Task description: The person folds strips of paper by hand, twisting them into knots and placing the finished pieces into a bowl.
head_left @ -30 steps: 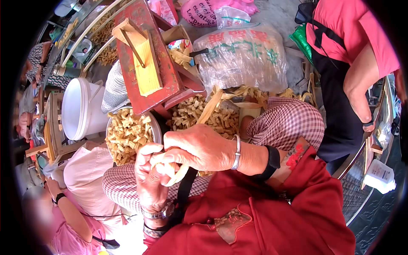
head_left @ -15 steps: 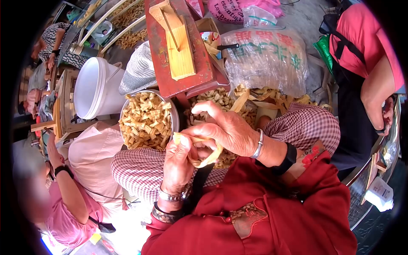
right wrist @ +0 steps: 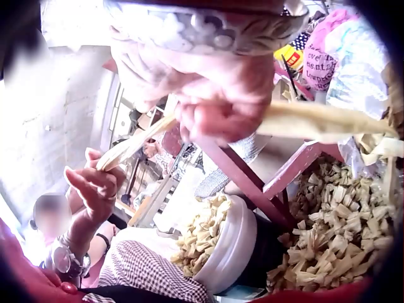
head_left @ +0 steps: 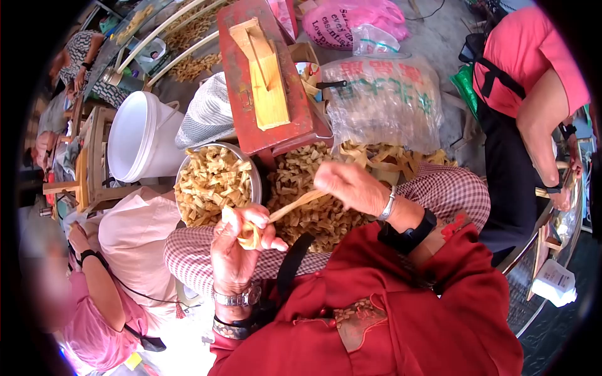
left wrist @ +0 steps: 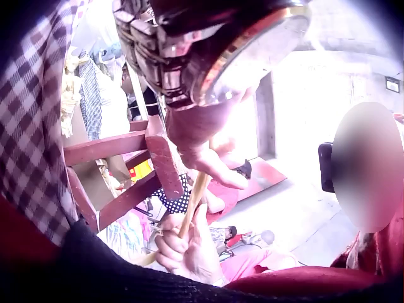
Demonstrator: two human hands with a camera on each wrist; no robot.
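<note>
A pale tan strip [head_left: 295, 205] runs taut between my two hands above my lap. My left hand [head_left: 249, 233] pinches a small looped knot of it against the fingers. My right hand [head_left: 331, 180] grips the strip's other end, up and to the right. The right wrist view has the right hand [right wrist: 218, 117] curled round the strip [right wrist: 315, 120], with the left hand [right wrist: 95, 180] at its far end. In the left wrist view the strip [left wrist: 192, 205] passes from the left hand [left wrist: 211, 161] down to the right hand [left wrist: 186, 246].
A metal bowl [head_left: 254, 172] of knotted pieces stands beside a loose heap of them [head_left: 307, 188]. Behind are a red wooden bench [head_left: 248, 94] with a wooden block, a white bucket [head_left: 141, 141] and a full plastic bag [head_left: 382, 100]. People stand at right and left.
My hands were close together working the strip. The right hand has now drawn away up and right, pulling the strip taut, while the left keeps the knot.
</note>
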